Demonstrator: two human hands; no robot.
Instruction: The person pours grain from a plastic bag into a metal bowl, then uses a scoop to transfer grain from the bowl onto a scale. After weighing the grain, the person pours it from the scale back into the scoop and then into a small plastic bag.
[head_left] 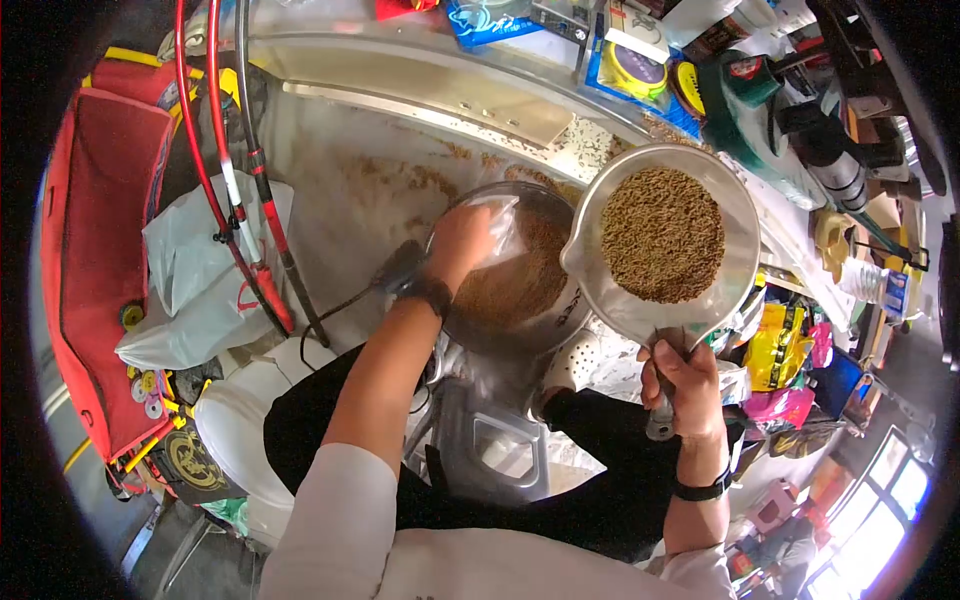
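My right hand (688,388) is wrapped around the grey handle of a metal saucepan (590,255). A heap of brown-green pellets (663,235) lies in the saucepan, which I hold up beside a round tub (500,345). Brown grainy feed (525,275) covers the bottom of the tub. Over its left side, my left hand (466,240) is closed on a crumpled-looking piece of clear plastic (506,228); whether it is a bag or a cup, I cannot tell. The saucepan's spout edge overlaps the tub's right rim in this view.
Red and black rods (230,180) stand at the left, in front of a red bag (105,270) and a pale plastic bag (215,250). A grey plastic stool (490,440) sits between my legs. Containers and packets crowd the bench at upper right, near a green bottle (740,120).
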